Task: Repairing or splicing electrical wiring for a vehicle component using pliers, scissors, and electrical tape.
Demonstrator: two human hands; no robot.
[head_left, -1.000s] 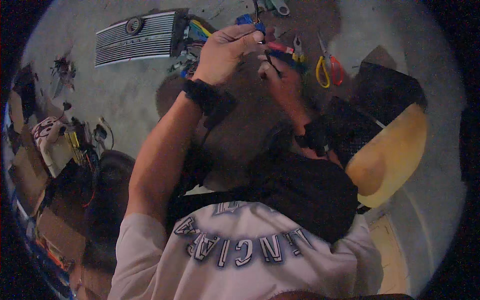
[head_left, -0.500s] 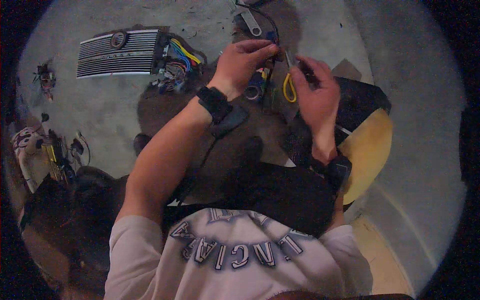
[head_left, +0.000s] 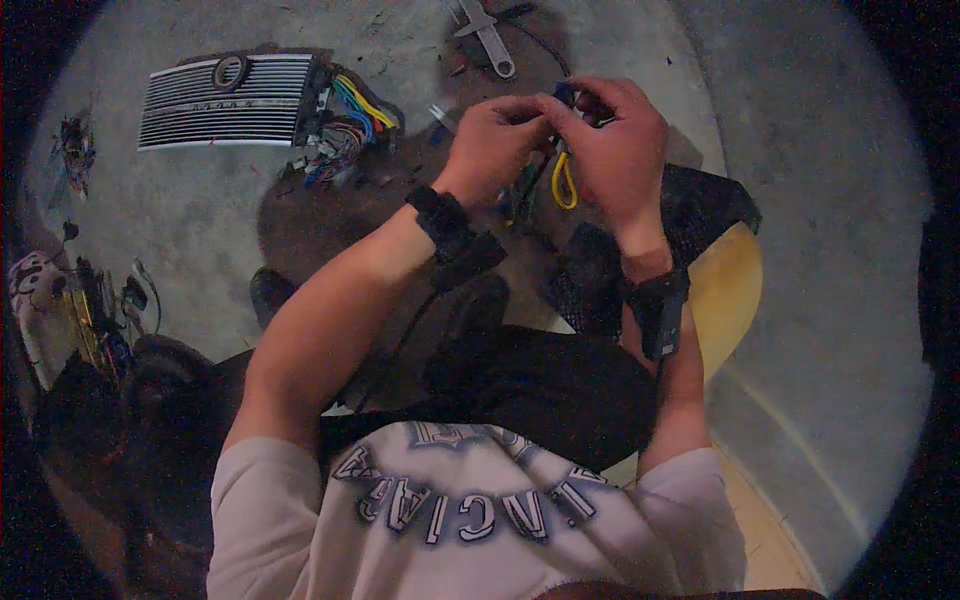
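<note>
The left hand (head_left: 493, 143) has its grip pressed together; what is inside, I cannot tell. Just beside, the right hand (head_left: 622, 140) pinches a small blue piece (head_left: 565, 93). A yellow handle (head_left: 565, 184) lies nearer; a wrench (head_left: 492, 48) lies farther; a silver grille (head_left: 222, 105) is far left.

My left hand (head_left: 497, 145) pinches a small dark-blue piece (head_left: 565, 96), mostly hidden; my right hand (head_left: 622, 145) curls beside it, grip unclear. Yellow handle loop (head_left: 557, 183) just below, grey wrench (head_left: 490, 45) beyond. To the left: ribbed silver unit (head_left: 215, 110), multicoloured wires (head_left: 362, 112) bunched at its right end
</note>
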